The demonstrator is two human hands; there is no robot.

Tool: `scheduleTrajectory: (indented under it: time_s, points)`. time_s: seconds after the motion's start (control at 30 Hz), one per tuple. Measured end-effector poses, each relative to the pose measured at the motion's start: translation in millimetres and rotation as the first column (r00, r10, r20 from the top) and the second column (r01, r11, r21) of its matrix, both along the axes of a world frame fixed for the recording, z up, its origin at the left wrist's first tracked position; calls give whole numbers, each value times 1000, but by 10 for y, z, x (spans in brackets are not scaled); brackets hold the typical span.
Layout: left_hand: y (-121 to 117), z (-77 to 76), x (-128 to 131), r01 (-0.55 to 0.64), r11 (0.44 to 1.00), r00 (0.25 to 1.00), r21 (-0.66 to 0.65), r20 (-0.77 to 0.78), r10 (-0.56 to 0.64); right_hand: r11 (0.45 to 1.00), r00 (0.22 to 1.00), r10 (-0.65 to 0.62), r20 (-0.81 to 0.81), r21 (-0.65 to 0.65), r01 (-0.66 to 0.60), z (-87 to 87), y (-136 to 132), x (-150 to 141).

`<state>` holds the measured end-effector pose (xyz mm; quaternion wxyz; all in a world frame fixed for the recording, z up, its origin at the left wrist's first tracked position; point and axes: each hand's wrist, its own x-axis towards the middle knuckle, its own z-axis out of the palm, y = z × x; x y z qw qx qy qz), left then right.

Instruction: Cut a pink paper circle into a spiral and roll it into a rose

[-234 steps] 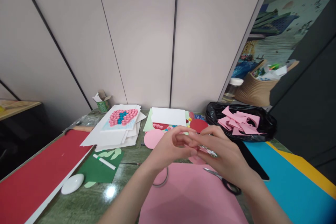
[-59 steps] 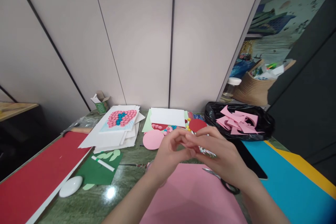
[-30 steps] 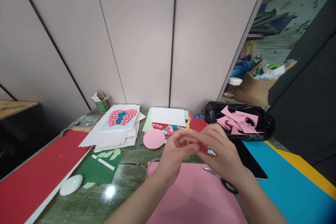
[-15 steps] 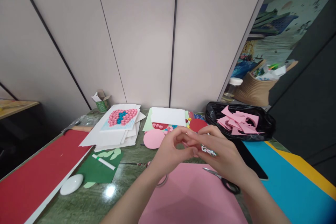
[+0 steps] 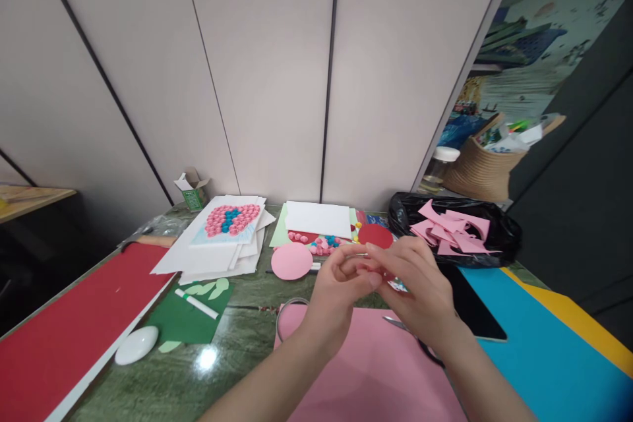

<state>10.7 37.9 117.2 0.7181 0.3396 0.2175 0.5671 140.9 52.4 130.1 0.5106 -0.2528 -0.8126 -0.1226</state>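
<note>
Over the pink sheet [image 5: 380, 369], my left hand [image 5: 339, 290] and my right hand [image 5: 415, 283] meet with bent fingers. A small pink piece [image 5: 366, 269] shows between their fingertips, mostly hidden, so its kind is unclear. Below my right hand lie scissors [image 5: 395, 322], partly covered by the wrist. A round ring [image 5: 279, 320] rests at the sheet's left corner beside my left wrist. Beyond the hands are a pink paper circle [image 5: 291, 261], a red paper circle [image 5: 376, 236] and a pile of small pink and blue balls [image 5: 326, 245].
To the left are stacked white sheets [image 5: 212, 260] bearing a pink-and-blue ball picture [image 5: 231, 219], a green sheet [image 5: 185, 320] with a marker [image 5: 202, 306], a white oval object [image 5: 136, 345] and red board [image 5: 89, 330]. Rightward sit a black bag [image 5: 504, 237] of pink scraps, a black tablet [image 5: 475, 306] and blue sheet [image 5: 534, 330].
My fingers have closed in around the small pink piece, narrowing the gap between my hands. My left forearm has shifted right, uncovering more of the ring.
</note>
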Motion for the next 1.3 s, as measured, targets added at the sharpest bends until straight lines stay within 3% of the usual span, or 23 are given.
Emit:
scheduleTrajectory:
  time_s: [0.27,0.43,0.57,0.7,0.8,0.93,1.07,1.2,1.3]
  points:
    - [3,-7,-23,-42,996,999,84,-15,44,999,999,40,2,-23,-40,16,-15,0]
    - [13,-5,-67,-45,985,997,169,-53,55,987,995,97,22,-134,-93,21,-16,51]
    - [31,10,-128,-50,971,980,235,-178,94,971,991,120,60,-214,-105,25,-18,99]
    - [57,82,-239,45,960,931,276,-359,59,949,984,148,96,-295,-114,34,-36,145]
    - [83,154,-355,192,950,865,248,-500,-44,912,968,186,167,-397,-106,60,-67,156]
    - [107,220,-466,289,931,805,222,-583,-111,873,950,231,208,-476,-108,79,-107,125]
    - [90,227,-420,264,948,856,176,-496,-146,915,978,156,139,-392,-90,45,-94,99]
    - [53,177,-258,119,988,947,103,-310,-82,980,996,82,38,-185,-74,6,-43,80]
    - [26,120,-144,55,996,985,74,-166,-42,996,999,51,-1,-72,-51,-5,-14,48]
